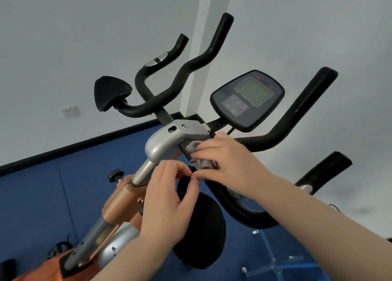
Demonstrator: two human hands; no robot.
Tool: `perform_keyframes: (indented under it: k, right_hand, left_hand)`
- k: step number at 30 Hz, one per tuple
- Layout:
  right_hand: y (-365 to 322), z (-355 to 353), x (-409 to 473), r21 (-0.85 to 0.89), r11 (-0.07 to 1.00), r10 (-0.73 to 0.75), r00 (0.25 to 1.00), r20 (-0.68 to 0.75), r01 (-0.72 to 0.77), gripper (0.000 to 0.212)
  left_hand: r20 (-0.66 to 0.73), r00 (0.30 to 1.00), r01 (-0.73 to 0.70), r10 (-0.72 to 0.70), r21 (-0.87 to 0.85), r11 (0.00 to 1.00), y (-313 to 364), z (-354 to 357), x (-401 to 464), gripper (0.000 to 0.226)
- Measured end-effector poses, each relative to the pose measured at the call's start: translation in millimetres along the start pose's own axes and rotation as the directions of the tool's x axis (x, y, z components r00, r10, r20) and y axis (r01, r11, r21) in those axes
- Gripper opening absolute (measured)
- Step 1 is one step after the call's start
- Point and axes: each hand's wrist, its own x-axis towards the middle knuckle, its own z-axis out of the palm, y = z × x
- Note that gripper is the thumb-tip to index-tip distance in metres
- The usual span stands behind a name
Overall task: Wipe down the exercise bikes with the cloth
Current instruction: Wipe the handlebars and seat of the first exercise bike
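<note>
An orange and silver exercise bike [125, 192] fills the middle of the view, with black handlebars [197, 62] and a console with a grey screen [248, 99]. A grey cloth [202, 164] lies bunched on the black bar below the console. My right hand [227, 158] lies over the cloth and grips it against the bar. My left hand [169, 198] is just left of it, with thumb and fingers pinching at the cloth's lower edge. Most of the cloth is hidden under my right hand.
A black seat [109, 94] sits at the left behind the handlebars. A black round pad [203, 227] hangs below my hands. White walls and a blue floor surround the bike. A blue metal frame [275, 263] stands at the lower right, a wall socket [69, 111] at the left.
</note>
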Motion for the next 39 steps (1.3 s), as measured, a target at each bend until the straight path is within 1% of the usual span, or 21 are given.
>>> perform_keyframes:
  k: [2, 4, 6, 7, 9, 11, 13, 15, 16, 18, 20, 23, 24, 26, 30, 32, 33, 35, 36, 37, 39]
  right_hand:
    - [-0.5, 2.2, -4.2, 0.036, 0.999, 0.038, 0.999, -0.003, -0.038, 0.043]
    - [7.5, -6.0, -11.5, 0.0, 1.0, 0.019, 1.0, -0.017, -0.019, 0.034]
    - [11.9, -12.5, -14.3, -0.072, 0.997, 0.027, 0.997, -0.067, -0.032, 0.026]
    - [9.8, -12.4, -13.7, -0.069, 0.995, 0.06, 0.993, -0.102, -0.067, 0.023]
    - [-2.0, -4.8, -9.8, 0.016, 0.99, 0.141, 0.979, -0.146, -0.14, 0.018]
    - [-13.0, 6.6, -8.3, 0.061, 0.986, 0.158, 0.982, -0.107, -0.152, 0.018]
    - [-11.8, 6.0, -12.4, 0.021, 0.991, 0.135, 0.988, -0.078, -0.133, 0.018]
    - [-0.9, -5.4, -20.6, -0.042, 0.99, 0.125, 0.981, -0.151, -0.132, 0.015]
    - [6.2, -13.7, -25.3, -0.061, 0.983, 0.157, 0.964, -0.215, -0.174, 0.014]
    - [15.4, -26.5, -31.3, -0.066, 0.958, 0.244, 0.91, -0.335, -0.281, 0.012]
    - [7.8, -22.8, -25.1, -0.04, 0.956, 0.254, 0.886, -0.388, -0.292, 0.011]
    - [-17.0, 4.5, -11.3, -0.001, 0.985, 0.163, 0.94, -0.301, -0.171, 0.013]
    - [-19.0, 9.9, -13.1, -0.004, 0.987, 0.15, 0.949, -0.278, -0.158, 0.014]
    - [-4.6, 1.9, -23.0, -0.017, 0.977, 0.198, 0.934, -0.298, -0.213, 0.015]
    - [23.3, -37.7, -42.2, -0.034, 0.915, 0.352, 0.839, -0.415, -0.401, 0.015]
    - [16.9, -38.5, -34.3, 0.001, 0.908, 0.369, 0.798, -0.477, -0.42, 0.012]
    - [9.8, -32.4, -28.7, 0.026, 0.923, 0.348, 0.802, -0.485, -0.384, 0.011]
    - [-1.2, -14.6, -24.0, 0.007, 0.956, 0.266, 0.859, -0.437, -0.293, 0.013]
    - [-0.9, -8.2, -26.8, -0.012, 0.961, 0.248, 0.878, -0.409, -0.277, 0.015]
    - [3.7, -7.2, -32.7, -0.021, 0.958, 0.255, 0.88, -0.4, -0.287, 0.017]
    - [19.1, -17.5, -48.0, -0.037, 0.936, 0.299, 0.846, -0.441, -0.35, 0.017]
  left_hand:
    - [0.015, 1.0, -0.019, 0.018, 0.028, 0.999, -1.3, -0.5, 1.3, 0.016]
    - [0.009, 1.0, -0.027, 0.027, 0.044, 0.999, -3.3, 0.1, 1.3, 0.013]
    - [-0.007, 1.0, -0.024, 0.024, 0.037, 0.999, -4.1, 1.0, 1.1, 0.013]
    - [-0.012, 1.0, -0.024, 0.025, 0.035, 0.999, -4.5, 1.2, 1.3, 0.014]
    - [-0.011, 1.0, -0.028, 0.029, 0.031, 0.999, -5.1, 1.0, 1.4, 0.017]
    - [0.006, 1.0, -0.023, 0.023, 0.029, 0.999, -4.4, 0.4, 0.7, 0.018]
    - [0.031, 0.999, -0.029, 0.028, 0.036, 0.999, -2.7, -1.8, 1.7, 0.015]
    - [0.057, 0.997, -0.047, 0.045, 0.033, 0.998, -0.1, -4.7, 6.1, 0.016]
    - [0.072, 0.996, -0.049, 0.047, 0.022, 0.999, 1.6, -5.5, 9.5, 0.018]
    - [0.098, 0.995, -0.028, 0.029, -0.016, 0.999, 4.7, -6.6, 17.5, 0.021]
    - [0.114, 0.993, 0.007, -0.001, -0.052, 0.999, 6.1, -6.6, 25.1, 0.02]
    - [0.145, 0.989, 0.02, -0.011, -0.061, 0.998, 4.2, -4.1, 30.7, 0.019]
    - [0.163, 0.987, 0.018, -0.01, -0.047, 0.999, 3.4, -4.1, 31.2, 0.019]
    - [0.215, 0.976, 0.017, -0.014, -0.011, 1.0, 2.8, -5.3, 33.2, 0.015]
    - [0.309, 0.951, -0.012, 0.006, 0.02, 1.0, 8.8, -6.7, 42.2, 0.014]
    - [0.323, 0.946, -0.034, 0.029, 0.011, 0.999, 12.8, -4.7, 48.5, 0.014]
    - [0.324, 0.945, -0.038, 0.035, 0.005, 0.999, 15.0, -3.0, 51.3, 0.014]
    - [0.32, 0.946, -0.039, 0.041, -0.015, 0.999, 19.1, 0.6, 55.9, 0.013]
    - [0.322, 0.946, -0.041, 0.045, -0.02, 0.999, 20.6, 2.3, 58.2, 0.013]
    - [0.326, 0.944, -0.041, 0.044, -0.018, 0.999, 22.3, 4.0, 60.4, 0.013]
    - [0.344, 0.938, -0.034, 0.038, -0.017, 0.999, 25.9, 7.5, 65.8, 0.012]
